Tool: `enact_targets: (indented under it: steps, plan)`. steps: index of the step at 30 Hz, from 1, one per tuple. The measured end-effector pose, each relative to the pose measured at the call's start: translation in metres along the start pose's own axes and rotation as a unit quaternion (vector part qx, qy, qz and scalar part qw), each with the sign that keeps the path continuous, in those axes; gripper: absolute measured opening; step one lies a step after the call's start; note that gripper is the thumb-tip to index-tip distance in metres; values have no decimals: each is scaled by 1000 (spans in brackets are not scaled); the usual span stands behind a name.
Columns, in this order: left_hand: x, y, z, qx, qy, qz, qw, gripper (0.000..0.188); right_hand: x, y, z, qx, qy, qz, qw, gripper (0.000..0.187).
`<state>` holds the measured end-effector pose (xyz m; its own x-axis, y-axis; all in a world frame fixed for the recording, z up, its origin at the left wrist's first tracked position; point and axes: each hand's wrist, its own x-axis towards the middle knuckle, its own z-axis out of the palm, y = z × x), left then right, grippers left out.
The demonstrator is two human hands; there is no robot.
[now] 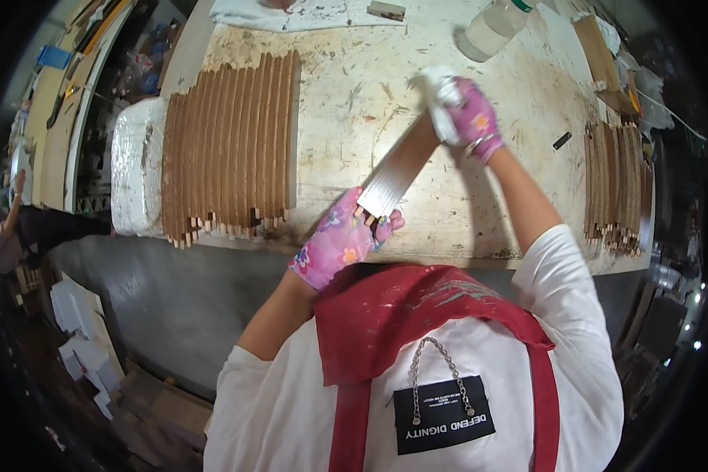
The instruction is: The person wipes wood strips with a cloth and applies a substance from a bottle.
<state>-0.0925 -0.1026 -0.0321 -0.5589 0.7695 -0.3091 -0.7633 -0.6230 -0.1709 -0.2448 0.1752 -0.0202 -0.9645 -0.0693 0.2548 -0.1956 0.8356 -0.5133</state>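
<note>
- Work in hand: the board (402,167) is held slantwise above the table (338,102), between the two stacks; its near end, with pegs (359,211), is gripped by the gloved fingers of the left hand (340,240).
- A white cloth (439,94), blurred, is held bunched in the fingers of the right hand (473,118) at the board's far end; wiping is judged to be under way.
- Progress: one board is being treated; others are ranked in the left stack (232,145) and the right stack (615,185). Which stack is finished cannot be told.
- Surface: the pale tabletop is stained and scuffed; a bottle (492,33) is placed near its far edge.
- Room: the left side is lined by a shelf (79,102); another person (12,236) is seen beyond.
</note>
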Motion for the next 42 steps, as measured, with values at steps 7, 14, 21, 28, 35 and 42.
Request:
enact_targets:
  steps: [7,14,21,28,35,42]
  plan:
    - [-27,10,6,228,-9,32,973,57,-28,45,-42,410,103,416,805,32]
    - [-14,20,7,226,152,-21,962,67,-111,-11,-47,624,55,375,684,32]
    - [8,1,8,155,137,-103,973,64,-138,-24,-50,699,63,333,630,26]
    - [11,-24,17,262,93,-43,960,58,-162,23,-94,458,20,306,834,42]
    - [-2,15,4,167,185,-35,968,57,-123,52,-185,129,-188,205,952,61]
    - [10,32,34,375,242,105,889,44,-72,192,-185,-37,-50,312,948,56]
